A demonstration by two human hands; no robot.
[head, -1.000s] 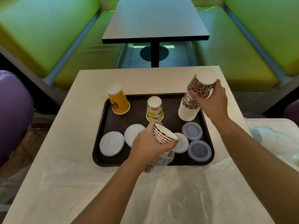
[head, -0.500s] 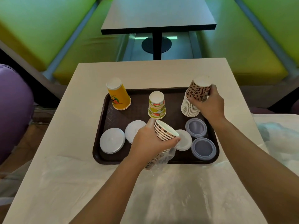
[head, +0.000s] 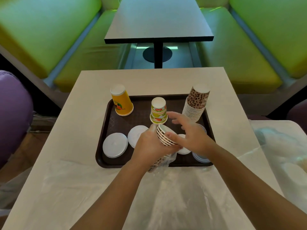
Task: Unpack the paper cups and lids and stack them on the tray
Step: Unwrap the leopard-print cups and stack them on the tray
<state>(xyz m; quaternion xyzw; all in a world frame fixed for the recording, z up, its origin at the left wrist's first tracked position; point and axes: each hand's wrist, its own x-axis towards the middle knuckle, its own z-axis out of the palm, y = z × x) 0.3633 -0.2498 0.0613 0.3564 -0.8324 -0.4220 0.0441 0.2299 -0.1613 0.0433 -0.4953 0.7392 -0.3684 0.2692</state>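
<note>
A person's two bare arms reach over a pale rectangular table (head: 93, 90) toward a dark brown plastic tray (head: 106, 156). The left hand (head: 150, 146) grips a short nested stack of leopard-print paper cups (head: 164, 135) held on its side above the tray's near edge, rims pointing to the far right, its lower end still in a crumpled clear plastic sleeve (head: 167, 161). The right hand (head: 191, 135) is open, fingers spread, its fingertips at the rim of that held stack — whether they touch it I cannot tell. On the tray's far right corner stands a tall upside-down stack of leopard-print paper cups (head: 196, 103); at the far middle a small upturned stack of fruit-patterned cups (head: 158, 111); at the far left corner an upturned orange paper cup stack (head: 122, 102). White round plastic lids (head: 115, 145) lie along the tray's near left, and translucent lids (head: 200, 157) sit by the near right corner, partly hidden by the right wrist. Clear plastic wrapping (head: 116, 188) covers the near end of the table. The cups look very light and thin-walled, easily crushed, and nested ones tend to stick — best taken by the stiffer rolled rim or around the body with a soft grip. A second ago the right hand was lowering cups onto the tall stack; it has since let go and come back to the held stack, which has barely moved.
</note>
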